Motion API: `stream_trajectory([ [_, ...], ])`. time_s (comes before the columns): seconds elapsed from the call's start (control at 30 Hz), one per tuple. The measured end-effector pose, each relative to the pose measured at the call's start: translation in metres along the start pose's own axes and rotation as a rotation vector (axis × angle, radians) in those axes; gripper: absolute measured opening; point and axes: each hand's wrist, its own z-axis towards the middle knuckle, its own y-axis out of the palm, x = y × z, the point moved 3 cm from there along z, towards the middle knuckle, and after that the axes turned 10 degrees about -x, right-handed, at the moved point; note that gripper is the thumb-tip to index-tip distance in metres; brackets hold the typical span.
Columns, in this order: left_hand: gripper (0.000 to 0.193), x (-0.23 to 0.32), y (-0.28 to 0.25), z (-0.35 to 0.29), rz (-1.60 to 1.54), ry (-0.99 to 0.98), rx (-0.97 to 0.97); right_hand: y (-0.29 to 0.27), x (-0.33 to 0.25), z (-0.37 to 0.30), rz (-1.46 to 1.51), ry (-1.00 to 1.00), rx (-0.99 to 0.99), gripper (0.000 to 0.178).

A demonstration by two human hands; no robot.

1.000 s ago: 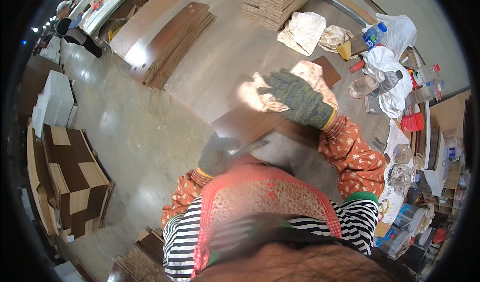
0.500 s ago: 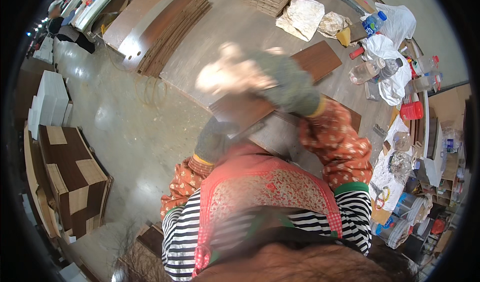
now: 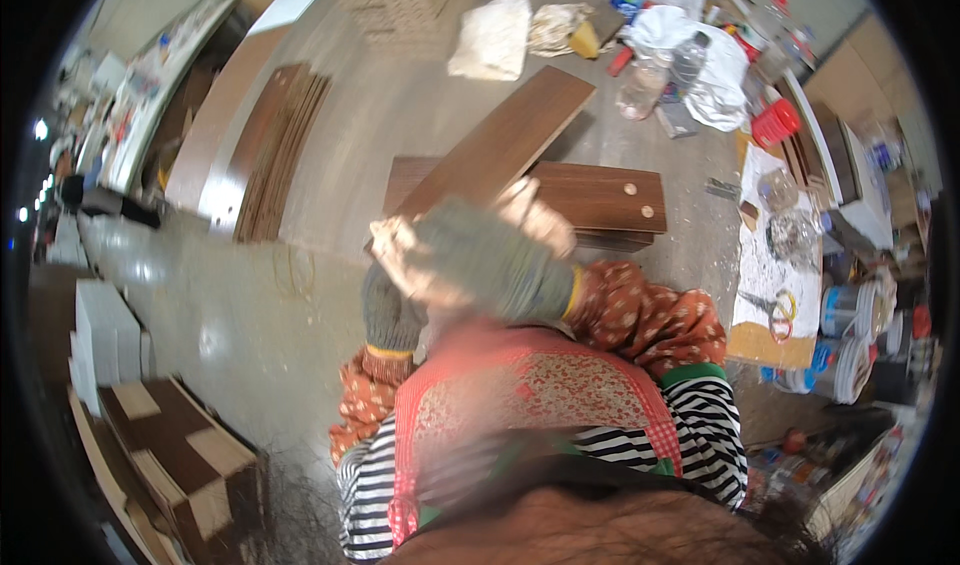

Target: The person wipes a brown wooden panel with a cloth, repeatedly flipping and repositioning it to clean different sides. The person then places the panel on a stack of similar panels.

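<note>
A long dark brown wooden board lies slantwise, its far end to the upper right. It rests across a short stack of similar brown boards, whose top one has two pale round spots at the right end. My right hand, in a grey-green knit glove, presses a crumpled cream cloth over the slanted board's near end; motion smears both. My left hand, gloved alike, is at that board's near left end, closed around it, with its fingertips hidden.
Stacked brown panels lie at the left of the table. Pale-edged boards rise at the back. Folded cloth, plastic bottles and a red container are to the right, with scissors nearer. A box stands lower left.
The view has swung, so the table things sit further left. My right hand with the cloth has come nearer my body along the board, uncovering its far part.
</note>
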Motion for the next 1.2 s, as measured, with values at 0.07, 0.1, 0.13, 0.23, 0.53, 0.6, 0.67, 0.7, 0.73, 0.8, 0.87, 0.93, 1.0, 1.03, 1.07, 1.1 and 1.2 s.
stream_trajectory([
  [0.07, 0.067, -0.009, -0.003, -0.008, 0.211, 0.159, 0.011, -0.007, -0.005, 0.006, 0.092, 0.059, 0.005, 0.056],
  [0.1, 0.07, -0.017, -0.006, -0.012, 0.072, 0.127, -0.022, -0.015, -0.001, 0.005, 0.015, 0.048, 0.057, 0.058],
  [0.13, 0.067, -0.031, -0.008, -0.016, -0.417, -0.025, -0.095, -0.026, 0.012, 0.0, -0.025, 0.086, 0.05, 0.052],
  [0.23, 0.062, -0.057, -0.016, -0.032, -1.462, -0.338, 0.13, -0.075, 0.059, -0.023, -0.159, 0.146, 0.135, 0.051],
  [0.53, 0.058, -0.033, -0.032, -0.02, -1.138, -0.307, 0.177, -0.124, 0.176, -0.155, -0.334, 1.012, 0.067, 0.048],
  [0.6, 0.049, -0.023, -0.029, -0.011, -1.08, -0.206, 0.344, -0.121, 0.18, -0.179, 0.039, 1.046, 0.347, 0.044],
  [0.67, 0.05, -0.016, -0.032, -0.001, -0.924, -0.316, 0.29, -0.119, 0.179, -0.196, 0.367, 0.949, 0.525, 0.04],
  [0.7, 0.05, -0.012, -0.035, 0.005, -0.809, -0.395, 0.184, -0.119, 0.173, -0.197, 0.349, 0.742, 0.612, 0.039],
  [0.73, 0.05, -0.009, -0.038, 0.011, -0.697, -0.449, 0.124, -0.12, 0.168, -0.201, 0.336, 0.612, 0.654, 0.041],
  [0.8, 0.05, 0.002, -0.041, 0.028, -0.743, -0.297, -0.013, -0.115, 0.164, -0.212, 0.53, 0.703, 0.674, 0.043],
  [0.87, 0.05, 0.012, -0.041, 0.044, -0.679, -0.202, -0.147, -0.109, 0.158, -0.224, 0.663, 0.805, 0.693, 0.044],
  [0.93, 0.05, 0.018, -0.046, 0.065, -0.491, -0.174, -0.305, -0.105, 0.148, -0.237, 0.565, 0.873, 0.676, 0.046],
  [1.0, 0.05, 0.021, -0.046, 0.08, -0.359, -0.146, -0.438, -0.094, 0.144, -0.253, 0.596, 1.119, 0.554, 0.047],
  [1.03, 0.05, 0.021, -0.045, 0.087, -0.296, -0.133, -0.497, -0.091, 0.139, -0.258, 0.614, 1.07, 0.567, 0.048],
  [1.07, 0.051, 0.02, -0.046, 0.092, -0.233, -0.12, -0.553, -0.088, 0.134, -0.261, 0.675, 1.033, 0.601, 0.046],
  [1.1, 0.05, 0.022, -0.043, 0.1, -0.18, 0.045, -0.592, -0.084, 0.13, -0.262, 0.725, 0.993, 0.645, 0.045],
  [1.2, 0.05, 0.012, -0.041, 0.111, -0.141, -0.037, -0.65, -0.088, 0.116, -0.257, 0.592, 1.013, 0.604, 0.037],
])
